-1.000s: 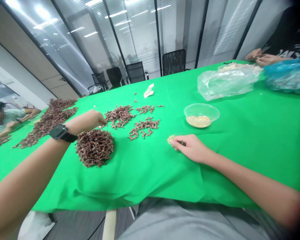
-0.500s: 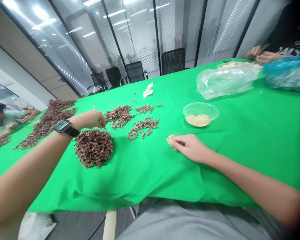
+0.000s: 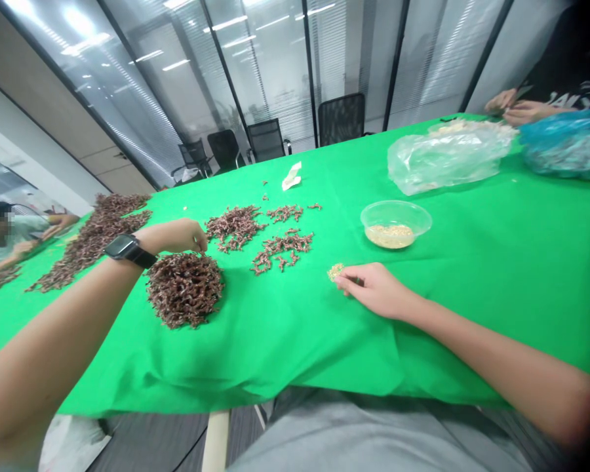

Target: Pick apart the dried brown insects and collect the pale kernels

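Note:
My left hand (image 3: 179, 235), a black watch on its wrist, hovers over a round brown heap of small dried pieces (image 3: 185, 289), fingers pinched together at the heap's far edge; what they hold is too small to see. My right hand (image 3: 377, 289) rests on the green tablecloth (image 3: 496, 262), fingers curled, its fingertips touching a small pile of pale seeds (image 3: 335, 271). A clear plastic bowl (image 3: 396, 223) with more pale seeds stands just beyond that hand.
Loose scatters of brown pieces (image 3: 280, 245) lie past the heap, with a long pile (image 3: 96, 236) at left. A clear plastic bag (image 3: 445, 159) and a blue bag (image 3: 565, 145) sit far right. Other people's hands (image 3: 514, 108) work at the far right and left corners.
My left hand drew slightly back toward the brown heap; the wrist turned so the watch face shows. The right hand stayed still.

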{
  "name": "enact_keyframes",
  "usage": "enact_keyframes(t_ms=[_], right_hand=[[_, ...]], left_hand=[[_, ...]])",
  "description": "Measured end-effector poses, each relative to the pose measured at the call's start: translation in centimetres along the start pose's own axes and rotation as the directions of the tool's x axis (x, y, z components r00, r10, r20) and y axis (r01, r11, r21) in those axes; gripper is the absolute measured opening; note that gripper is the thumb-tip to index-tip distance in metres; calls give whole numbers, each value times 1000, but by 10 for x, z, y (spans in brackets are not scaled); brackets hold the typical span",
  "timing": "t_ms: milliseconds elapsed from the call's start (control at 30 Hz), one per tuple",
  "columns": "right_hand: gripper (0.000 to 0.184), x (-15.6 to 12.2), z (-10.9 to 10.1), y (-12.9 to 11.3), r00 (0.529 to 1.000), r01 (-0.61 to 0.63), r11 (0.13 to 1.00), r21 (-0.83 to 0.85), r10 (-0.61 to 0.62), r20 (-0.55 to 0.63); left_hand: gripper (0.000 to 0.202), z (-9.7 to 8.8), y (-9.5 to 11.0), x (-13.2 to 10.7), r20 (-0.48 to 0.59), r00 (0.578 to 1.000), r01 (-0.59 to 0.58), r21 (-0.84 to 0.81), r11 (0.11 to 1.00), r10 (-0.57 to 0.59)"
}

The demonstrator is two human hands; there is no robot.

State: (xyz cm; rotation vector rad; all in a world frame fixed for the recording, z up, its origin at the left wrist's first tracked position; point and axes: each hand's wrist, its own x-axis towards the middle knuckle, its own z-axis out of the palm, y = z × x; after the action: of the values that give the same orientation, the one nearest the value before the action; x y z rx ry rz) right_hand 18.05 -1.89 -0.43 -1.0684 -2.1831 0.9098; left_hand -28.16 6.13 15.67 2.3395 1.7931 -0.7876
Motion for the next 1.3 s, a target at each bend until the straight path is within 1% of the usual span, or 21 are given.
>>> enact_keyframes(t_ms=[133,300,467,633,867,1167,1300], right_hand=[[41,0,0,-1,1000,-4,1000,-6,4,2],[42,0,0,-1,1000,-2,1000,0,2,5],[43,0,-1,-2,1000,5,1000,-10,-5,5],[43,0,-1,-1,1000,8,1000,-18,-8,2],[42,0,-1,-3,1000,-4,1000,-14,4,7],[43,0,-1,-2,1000,-1,1000,-14,1,8],[43,0,0,0,1000,3,1000,-19,-3,10]], left_hand=[[31,2,-3,1,23,1000,7,-17,1000,-7],[31,1,-6,1,83,996,-12,-59,998,17],[34,0,-3,-1,126,992,-8,-83,997,19],[35,-2,0,-3,135,990,-22,-77,997,32],[32,0,-1,-1,104,994,-18,-53,998,24],[32,-3,2,-4,21,1000,-19,-3,1000,19],[35,-2,2,-3,-43,999,2,37,999,0]])
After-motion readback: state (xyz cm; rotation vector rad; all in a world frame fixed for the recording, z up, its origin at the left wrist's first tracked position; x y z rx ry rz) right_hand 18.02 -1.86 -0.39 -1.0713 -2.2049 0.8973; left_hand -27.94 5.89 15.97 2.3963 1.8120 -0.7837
